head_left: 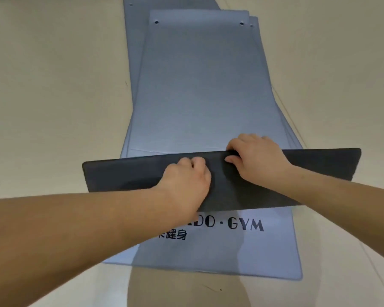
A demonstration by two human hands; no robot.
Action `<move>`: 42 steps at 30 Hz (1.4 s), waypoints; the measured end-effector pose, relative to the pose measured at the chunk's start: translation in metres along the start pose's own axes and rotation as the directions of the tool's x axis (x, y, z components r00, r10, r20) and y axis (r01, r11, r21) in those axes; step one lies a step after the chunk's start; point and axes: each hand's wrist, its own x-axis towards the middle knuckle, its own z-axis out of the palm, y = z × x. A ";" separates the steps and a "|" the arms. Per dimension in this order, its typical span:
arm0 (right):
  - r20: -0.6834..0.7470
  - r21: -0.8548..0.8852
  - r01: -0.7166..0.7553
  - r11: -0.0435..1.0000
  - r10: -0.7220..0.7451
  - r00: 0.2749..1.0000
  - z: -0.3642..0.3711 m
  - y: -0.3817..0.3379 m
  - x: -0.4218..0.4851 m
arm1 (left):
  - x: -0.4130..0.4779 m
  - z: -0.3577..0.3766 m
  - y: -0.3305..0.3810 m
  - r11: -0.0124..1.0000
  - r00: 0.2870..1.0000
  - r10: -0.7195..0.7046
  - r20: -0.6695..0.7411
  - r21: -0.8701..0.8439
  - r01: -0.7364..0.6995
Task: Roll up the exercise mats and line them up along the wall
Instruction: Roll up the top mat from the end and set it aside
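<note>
Head view is showing the left hand [186, 178] and right hand [257, 156] side by side, both curling their fingers around the turned-over dark near end [124, 176] of the top mat [200, 85]. This mat is lying on stacked blue mats [264, 251] on the floor [42, 85].

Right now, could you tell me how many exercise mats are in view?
3 at least: the top mat, its near end folded up; a second mat peeking past its far right corner; a third mat reaching farthest, upper left. More may lie hidden beneath.
</note>
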 end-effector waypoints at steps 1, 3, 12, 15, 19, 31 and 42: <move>0.006 -0.065 -0.004 0.998 0.005 1.000 -0.005 0.000 0.010 | 0.007 0.008 0.004 0.999 0.997 -0.053 0.049 -0.004 0.053; 0.016 -0.209 -0.031 0.977 0.035 0.999 -0.011 -0.001 0.024 | 0.023 0.021 0.009 0.995 0.992 -0.095 0.085 -0.005 0.096; 0.412 -0.295 -0.075 0.952 0.197 0.889 0.028 -0.026 0.009 | 0.068 0.078 -0.019 0.963 0.990 -0.124 -0.069 -0.250 0.103; 0.268 -0.277 -0.081 0.957 0.158 0.950 0.058 -0.022 0.009 | 0.064 0.093 -0.023 0.948 0.983 -0.160 -0.089 -0.292 0.127; 0.210 -0.226 -0.046 0.973 0.095 0.973 0.066 -0.002 0.009 | 0.061 0.090 -0.018 0.958 0.973 -0.196 -0.118 -0.237 0.164; 0.370 -0.227 -0.004 0.974 0.090 0.925 0.069 0.015 0.032 | 0.060 0.109 -0.037 0.939 0.988 -0.151 0.042 -0.305 0.156; 0.642 0.141 -0.075 0.987 -0.034 0.766 0.064 0.032 0.012 | 0.055 0.072 -0.036 0.910 0.955 0.167 0.247 -0.411 -0.053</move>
